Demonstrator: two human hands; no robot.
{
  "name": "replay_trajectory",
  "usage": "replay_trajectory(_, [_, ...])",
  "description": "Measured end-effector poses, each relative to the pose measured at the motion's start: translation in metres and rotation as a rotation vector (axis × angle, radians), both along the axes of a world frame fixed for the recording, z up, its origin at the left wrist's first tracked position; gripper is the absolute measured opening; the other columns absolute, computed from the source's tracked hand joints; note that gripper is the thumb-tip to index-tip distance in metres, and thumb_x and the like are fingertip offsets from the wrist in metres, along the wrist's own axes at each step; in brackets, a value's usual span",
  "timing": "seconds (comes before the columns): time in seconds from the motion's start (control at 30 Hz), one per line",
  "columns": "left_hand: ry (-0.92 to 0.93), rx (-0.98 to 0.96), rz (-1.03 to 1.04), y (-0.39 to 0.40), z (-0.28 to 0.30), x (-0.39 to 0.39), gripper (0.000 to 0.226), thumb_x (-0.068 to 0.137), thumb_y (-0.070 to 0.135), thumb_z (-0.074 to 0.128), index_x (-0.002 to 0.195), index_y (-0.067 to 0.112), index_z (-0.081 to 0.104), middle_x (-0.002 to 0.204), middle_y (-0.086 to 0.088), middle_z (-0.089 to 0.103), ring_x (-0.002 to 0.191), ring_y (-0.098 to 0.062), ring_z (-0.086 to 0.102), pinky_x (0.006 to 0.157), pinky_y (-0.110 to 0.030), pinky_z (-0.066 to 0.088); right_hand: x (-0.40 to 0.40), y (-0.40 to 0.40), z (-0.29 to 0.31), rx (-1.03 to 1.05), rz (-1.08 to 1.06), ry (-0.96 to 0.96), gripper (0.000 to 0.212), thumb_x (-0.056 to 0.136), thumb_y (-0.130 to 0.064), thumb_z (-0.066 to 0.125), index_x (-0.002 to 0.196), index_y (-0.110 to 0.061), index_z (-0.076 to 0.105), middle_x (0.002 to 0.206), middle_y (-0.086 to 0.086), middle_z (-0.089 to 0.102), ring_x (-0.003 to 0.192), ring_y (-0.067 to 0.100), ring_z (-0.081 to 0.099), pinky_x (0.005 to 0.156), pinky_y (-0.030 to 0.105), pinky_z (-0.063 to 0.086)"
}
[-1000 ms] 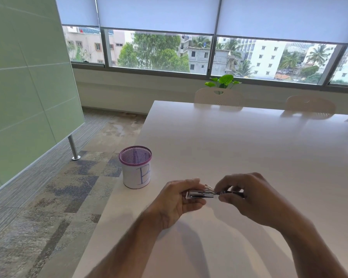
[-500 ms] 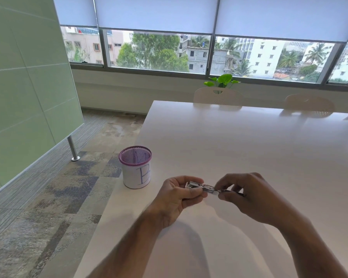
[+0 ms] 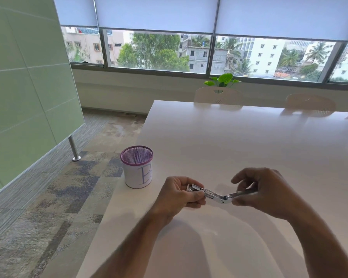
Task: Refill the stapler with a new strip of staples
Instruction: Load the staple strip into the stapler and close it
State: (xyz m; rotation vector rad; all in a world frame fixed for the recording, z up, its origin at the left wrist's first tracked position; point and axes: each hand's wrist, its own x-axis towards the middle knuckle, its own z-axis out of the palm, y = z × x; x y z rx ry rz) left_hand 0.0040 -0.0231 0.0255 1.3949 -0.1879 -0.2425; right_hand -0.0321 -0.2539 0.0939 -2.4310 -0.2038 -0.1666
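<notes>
Gripping the opened stapler [image 3: 217, 194] above the table [image 3: 219, 145], left hand [image 3: 179, 194] clamps the magazine, right hand [image 3: 263, 190] pinches the cover; no staple strip shows, and a slip may snap the hinge shut.

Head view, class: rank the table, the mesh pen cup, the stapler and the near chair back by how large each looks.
1. Table
2. Chair back and mesh pen cup: look alike; the chair is farther, so unranked.
3. Stapler
</notes>
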Motion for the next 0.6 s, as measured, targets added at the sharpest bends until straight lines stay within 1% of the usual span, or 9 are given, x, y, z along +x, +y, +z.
replay_trajectory(0.07, [-0.026,0.053,-0.012,-0.003,-0.002,-0.001,0.016,0.079,-0.009,0.074,0.084,0.006,0.074,0.072,-0.015,0.075,0.058,-0.021,0.072,0.056,-0.028,0.06,0.001,0.0,-0.001,0.053,0.036,-0.011,0.038,0.055,-0.015,0.092,0.083,-0.034,0.073,0.071,-0.012,0.076,0.063,0.007,0.072,0.062,0.016,0.054])
replay_trajectory(0.13, [-0.043,0.071,-0.027,-0.005,-0.003,-0.002,0.016,0.08,-0.008,0.075,0.084,0.007,0.074,0.073,-0.016,0.075,0.058,-0.022,0.072,0.054,-0.027,0.059,0.002,0.003,-0.004,0.166,0.077,-0.008,0.042,0.057,-0.009,0.092,0.086,-0.033,0.074,0.075,-0.005,0.078,0.063,0.011,0.072,0.065,0.022,0.058])
replay_trajectory(0.2, [-0.051,0.053,-0.036,-0.006,-0.004,-0.003,0.016,0.08,-0.008,0.075,0.084,0.007,0.074,0.071,-0.015,0.075,0.059,-0.022,0.073,0.054,-0.027,0.059,0.005,0.009,-0.01,0.32,0.08,0.0,0.042,0.058,-0.004,0.093,0.087,-0.029,0.076,0.076,0.001,0.078,0.059,0.016,0.066,0.061,0.028,0.058])
replay_trajectory(0.27, [-0.063,0.034,-0.045,-0.006,-0.003,-0.004,0.015,0.08,-0.007,0.075,0.085,0.007,0.075,0.07,-0.013,0.075,0.059,-0.021,0.073,0.055,-0.026,0.059,0.01,0.018,-0.017,0.415,0.058,-0.018,0.035,0.06,-0.006,0.092,0.084,-0.025,0.077,0.075,0.001,0.078,0.057,0.015,0.059,0.057,0.03,0.052])
replay_trajectory(0.33, [-0.08,0.028,-0.057,-0.008,-0.001,-0.006,0.013,0.082,-0.007,0.074,0.087,0.005,0.074,0.069,-0.012,0.075,0.058,-0.02,0.072,0.055,-0.025,0.059,0.014,0.025,-0.025,0.382,0.033,-0.034,0.024,0.063,-0.013,0.091,0.081,-0.024,0.078,0.075,-0.002,0.079,0.062,0.013,0.062,0.061,0.03,0.049])
replay_trajectory(0.4, [-0.096,0.027,-0.057,-0.008,0.0,-0.007,0.01,0.083,-0.007,0.072,0.091,-0.001,0.073,0.068,-0.014,0.073,0.056,-0.02,0.071,0.055,-0.025,0.058,0.015,0.03,-0.031,0.356,0.054,0.013,0.015,0.069,-0.019,0.088,0.08,-0.022,0.08,0.074,-0.002,0.079,0.065,0.01,0.067,0.065,0.03,0.05])
replay_trajectory(0.43, [-0.105,0.028,-0.048,-0.008,0.001,-0.007,0.01,0.084,-0.007,0.072,0.093,-0.004,0.072,0.068,-0.015,0.072,0.056,-0.019,0.071,0.055,-0.025,0.058,0.015,0.033,-0.033,0.373,0.082,0.056,0.011,0.072,-0.02,0.086,0.081,-0.02,0.08,0.074,-0.001,0.079,0.065,0.009,0.067,0.066,0.031,0.05])
replay_trajectory(0.53, [-0.121,0.018,-0.02,-0.007,0.001,-0.007,0.012,0.085,-0.007,0.07,0.097,-0.006,0.071,0.07,-0.016,0.071,0.056,-0.019,0.07,0.056,-0.026,0.058,0.014,0.034,-0.035,0.455,0.134,0.17,0.007,0.081,-0.02,0.078,0.085,-0.014,0.08,0.069,-0.001,0.072,0.064,0.011,0.058,0.062,0.03,0.049])
replay_trajectory(0.6, [-0.126,-0.006,-0.02,-0.008,0.0,-0.008,0.013,0.087,-0.003,0.069,0.099,-0.005,0.071,0.071,-0.015,0.072,0.056,-0.02,0.07,0.055,-0.026,0.057,0.014,0.032,-0.036,0.472,0.162,0.25,0.007,0.084,-0.019,0.076,0.085,-0.013,0.079,0.066,0.0,0.069,0.065,0.013,0.063,0.059,0.028,0.055])
